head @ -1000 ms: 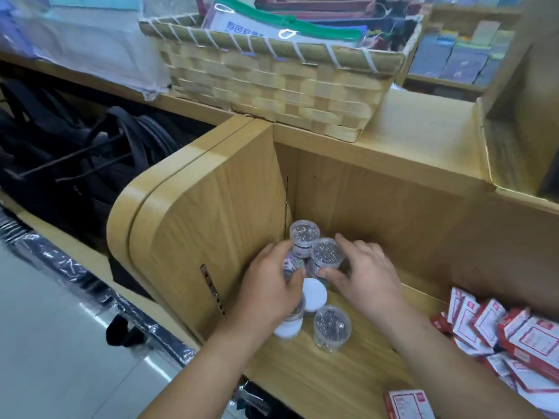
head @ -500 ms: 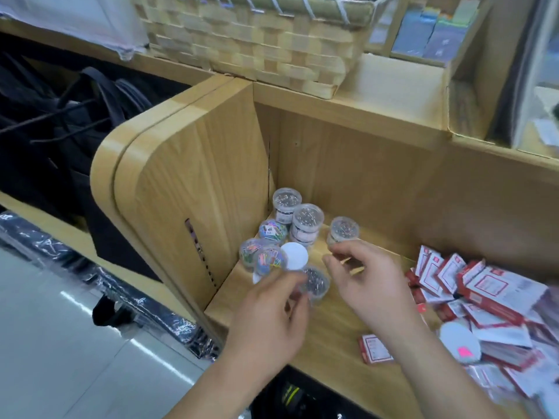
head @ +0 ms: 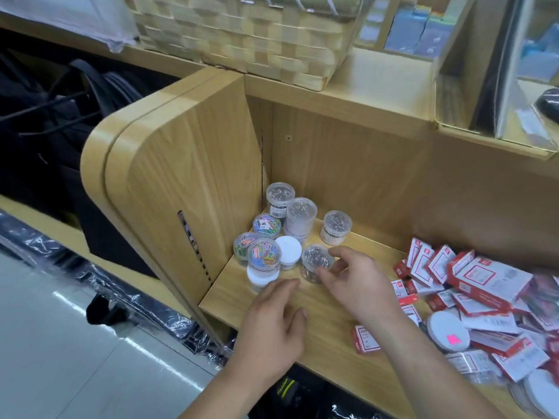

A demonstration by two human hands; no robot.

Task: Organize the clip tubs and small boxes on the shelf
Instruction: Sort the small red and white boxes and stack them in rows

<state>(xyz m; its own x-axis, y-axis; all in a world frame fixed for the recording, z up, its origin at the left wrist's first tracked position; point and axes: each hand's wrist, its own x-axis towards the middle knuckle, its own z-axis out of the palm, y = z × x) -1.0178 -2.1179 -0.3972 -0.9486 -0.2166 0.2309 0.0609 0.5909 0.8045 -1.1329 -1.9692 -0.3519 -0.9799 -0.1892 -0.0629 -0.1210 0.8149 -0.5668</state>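
Observation:
Several clear round clip tubs stand clustered in the back left corner of the wooden shelf. Three hold coloured clips, others hold silver clips, and one shows a white lid. My right hand curls its fingers and thumb round a tub of silver clips at the front of the cluster. My left hand hovers just in front of the tubs with relaxed fingers, holding nothing. A heap of small red-and-white boxes fills the right side of the shelf.
A single red box lies near the shelf's front edge. Flat white round lids sit among the boxes. A woven basket stands on the ledge above. A curved wooden side panel closes the shelf's left end; black bags hang beyond it.
The view has pulled back and down. My left hand has drawn away from the tubs toward the front edge. My right hand has come down onto the front silver-clip tub.

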